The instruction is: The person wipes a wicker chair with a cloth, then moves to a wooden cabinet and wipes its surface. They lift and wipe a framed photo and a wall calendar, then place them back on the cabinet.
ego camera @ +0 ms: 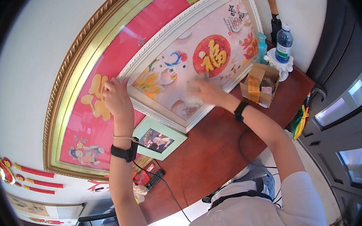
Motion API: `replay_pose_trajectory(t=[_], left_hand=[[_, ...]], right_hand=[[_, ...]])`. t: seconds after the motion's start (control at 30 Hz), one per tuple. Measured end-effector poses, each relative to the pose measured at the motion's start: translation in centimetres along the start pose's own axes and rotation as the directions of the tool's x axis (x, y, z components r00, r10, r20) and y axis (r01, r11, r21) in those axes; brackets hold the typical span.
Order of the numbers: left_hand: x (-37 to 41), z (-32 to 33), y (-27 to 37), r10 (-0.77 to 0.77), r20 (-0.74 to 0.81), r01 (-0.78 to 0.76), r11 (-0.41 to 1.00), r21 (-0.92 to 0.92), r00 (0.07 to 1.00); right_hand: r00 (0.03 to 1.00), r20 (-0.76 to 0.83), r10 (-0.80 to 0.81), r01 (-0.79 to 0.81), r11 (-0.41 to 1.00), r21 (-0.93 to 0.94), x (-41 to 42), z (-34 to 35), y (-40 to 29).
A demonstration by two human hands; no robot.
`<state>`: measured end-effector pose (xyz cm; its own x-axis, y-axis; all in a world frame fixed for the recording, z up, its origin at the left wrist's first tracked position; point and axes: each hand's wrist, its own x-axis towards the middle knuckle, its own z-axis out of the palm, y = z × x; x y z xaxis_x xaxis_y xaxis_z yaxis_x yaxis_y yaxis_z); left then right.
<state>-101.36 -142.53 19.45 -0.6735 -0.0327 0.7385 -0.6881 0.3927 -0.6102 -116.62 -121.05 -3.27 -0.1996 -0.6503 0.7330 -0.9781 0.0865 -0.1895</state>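
Note:
A white carved picture frame [155, 112] leans on the tabletop against a larger gilt-framed red picture [109, 60]. Inside it is a floral picture [177, 71] with a red disc and gold lettering. My left hand [116, 97] grips the white frame's upper left corner, fingers over its edge. Against the picture's lower middle, my right hand [203, 91] is blurred by motion. It seems to hold a pale cloth [191, 95], whose outline is smeared. Under the frame's near corner stands a mint-green photo frame [138, 129].
The reddish-brown wooden table [203, 152] holds an open cardboard box [255, 86], a blue-capped teal bottle [262, 49] and a white pedestal [283, 68] bearing a water bottle [284, 44]. A remote control [155, 179] lies at the near left. A black cable [175, 191] crosses the table edge.

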Motion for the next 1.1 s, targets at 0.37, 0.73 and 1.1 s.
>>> replay_pose_trajectory(t=[0.37, 0.73, 1.1], left_hand=[[-0.4, -0.5, -0.2, -0.020, 0.007, 0.018, 0.986, 0.166, 1.000], [-0.3, -0.5, -0.6, -0.009, 0.016, 0.008, 0.999, 0.042, 1.000], [-0.6, 0.0, -0.4, -0.014, -0.023, 0.020, 0.967, 0.256, 1.000]], right_hand=[[0.717, -0.523, 0.461, -0.432, 0.883, 0.185, 5.3, 1.1, -4.4], [0.967, 0.194, -0.164, 0.183, 0.980, -0.080, -6.7, 8.3, -7.4], [0.651, 0.108, 0.751, -0.751, 0.658, -0.048, -6.9, 5.0, -8.4]])
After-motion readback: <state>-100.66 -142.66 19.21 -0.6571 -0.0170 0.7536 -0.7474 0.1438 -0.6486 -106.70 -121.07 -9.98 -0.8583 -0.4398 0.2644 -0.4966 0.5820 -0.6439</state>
